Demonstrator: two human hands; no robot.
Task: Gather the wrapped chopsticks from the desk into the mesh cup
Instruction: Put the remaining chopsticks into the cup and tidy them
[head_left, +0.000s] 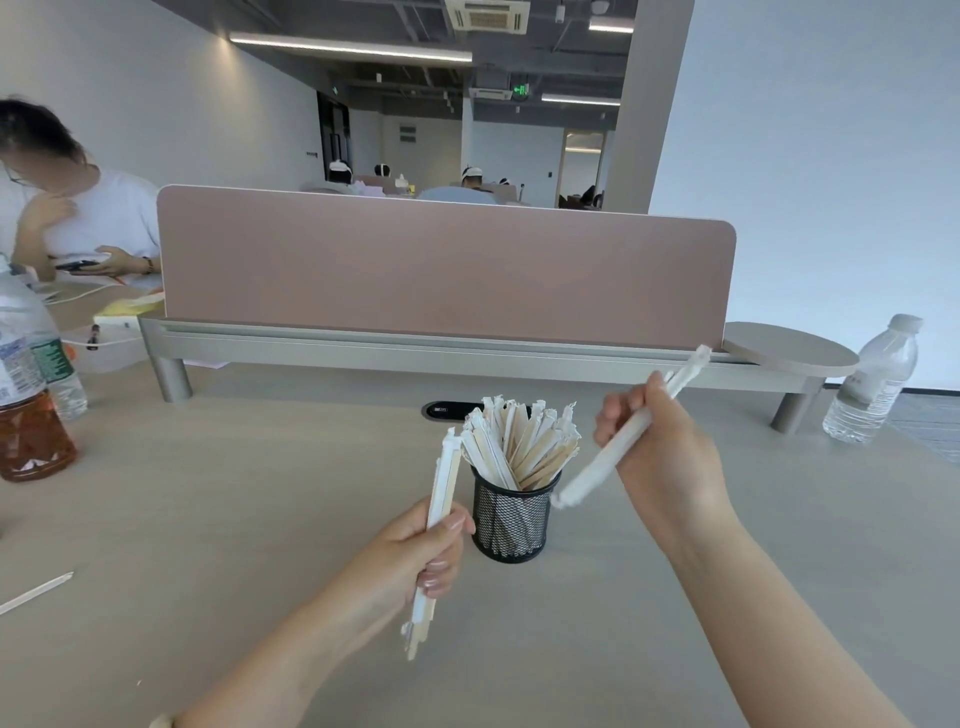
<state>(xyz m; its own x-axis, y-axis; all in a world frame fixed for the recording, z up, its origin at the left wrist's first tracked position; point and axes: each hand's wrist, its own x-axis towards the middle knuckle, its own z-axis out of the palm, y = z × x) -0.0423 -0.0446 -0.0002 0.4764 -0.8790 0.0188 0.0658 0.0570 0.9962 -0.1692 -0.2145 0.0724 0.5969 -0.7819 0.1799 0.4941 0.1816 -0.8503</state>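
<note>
head view: both hands loaded. left hand (415, 551) is closed around an upright wrapped pair (441, 499) just left of the mesh cup (510, 519), itself packed with chopsticks (519, 441). right hand (660, 441) pinches a slanted wrapper (608, 447), its low end near the rim. probably one more stray (36, 592) far left. next: tip each end-first into a gap.

Open-plan office — shared desk (260, 519) with pink divider panel (441, 275), exposed ceiling, strip lights (348, 49).
</note>
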